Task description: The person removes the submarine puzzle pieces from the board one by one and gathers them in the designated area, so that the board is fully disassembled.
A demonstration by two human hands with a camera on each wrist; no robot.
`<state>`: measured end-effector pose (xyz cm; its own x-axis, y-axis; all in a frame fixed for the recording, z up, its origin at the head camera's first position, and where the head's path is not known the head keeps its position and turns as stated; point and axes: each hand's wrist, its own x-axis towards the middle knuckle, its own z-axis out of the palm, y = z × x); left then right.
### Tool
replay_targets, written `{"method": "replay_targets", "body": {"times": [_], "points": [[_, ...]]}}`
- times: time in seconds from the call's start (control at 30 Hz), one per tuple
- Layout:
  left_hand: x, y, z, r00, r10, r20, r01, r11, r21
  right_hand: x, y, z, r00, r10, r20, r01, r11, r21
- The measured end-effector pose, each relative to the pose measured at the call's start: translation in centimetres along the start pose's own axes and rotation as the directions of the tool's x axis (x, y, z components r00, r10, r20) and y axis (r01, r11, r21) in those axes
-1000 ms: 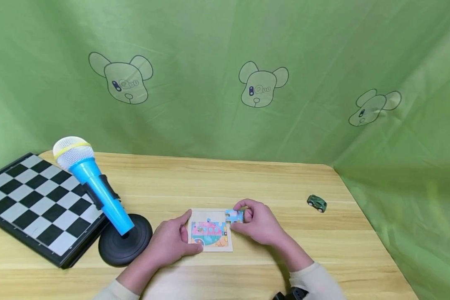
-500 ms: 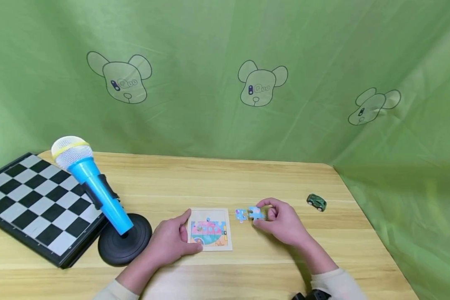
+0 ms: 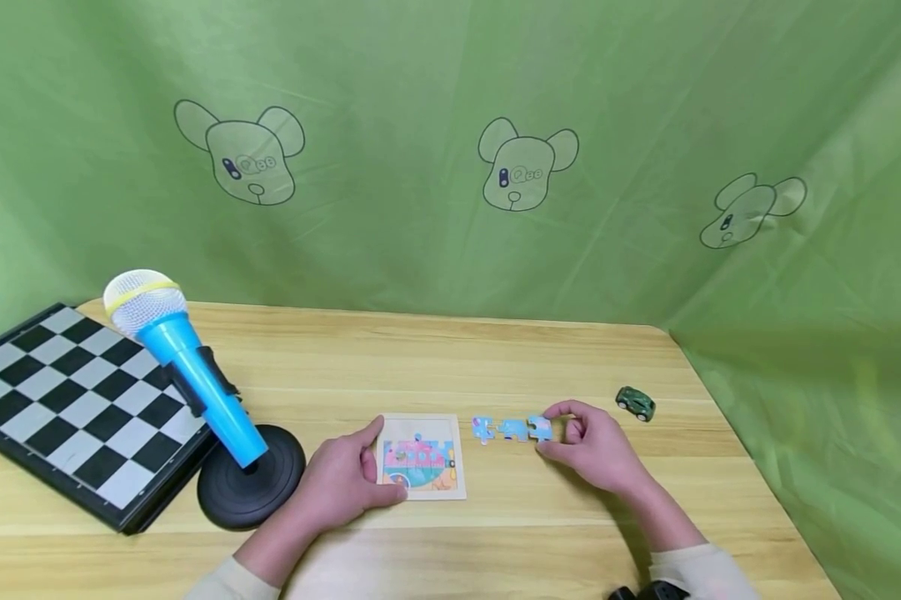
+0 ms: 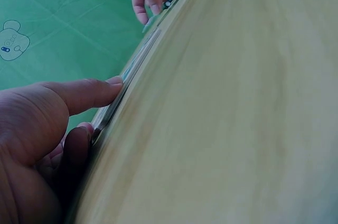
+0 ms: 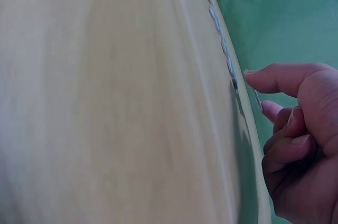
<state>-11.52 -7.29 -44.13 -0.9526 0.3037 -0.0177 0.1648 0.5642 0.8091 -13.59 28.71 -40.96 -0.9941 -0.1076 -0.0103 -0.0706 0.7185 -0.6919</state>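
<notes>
My left hand (image 3: 348,479) grips the left side of a small square jigsaw puzzle tray (image 3: 423,427), thumb over its near left corner. Inside the pale frame is a pink and teal picture, with its upper strip bare. To the right, my right hand (image 3: 596,446) pinches a blue puzzle piece (image 3: 540,428) between thumb and index finger. In the right wrist view that piece (image 5: 257,100) is seen edge-on, the other fingers curled in. Two more blue pieces lie on the table in a row between tray and hand, a left one (image 3: 483,429) and a middle one (image 3: 513,429).
A blue toy microphone (image 3: 195,367) leans on a round black base (image 3: 251,500) left of my left hand. Beyond it lies a black-and-white chessboard (image 3: 82,400). A green toy car (image 3: 635,403) stands beyond my right hand. A green curtain (image 3: 390,250) hangs behind the wooden table (image 3: 420,358).
My right hand has moved rightward from the tray's upper right corner, leaving two blue pieces on the table in a row. The left hand and tray have stayed in place.
</notes>
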Motion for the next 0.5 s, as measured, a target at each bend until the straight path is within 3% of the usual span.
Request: {"method": "replay_targets", "body": {"times": [0.5], "points": [[-0.2, 0.2, 0.0, 1.000, -0.008, -0.002, 0.008, 1.000, 0.005, 0.0, 1.7, -0.4, 0.999, 0.023, 0.035, -0.024, 1.000, 0.016]]}}
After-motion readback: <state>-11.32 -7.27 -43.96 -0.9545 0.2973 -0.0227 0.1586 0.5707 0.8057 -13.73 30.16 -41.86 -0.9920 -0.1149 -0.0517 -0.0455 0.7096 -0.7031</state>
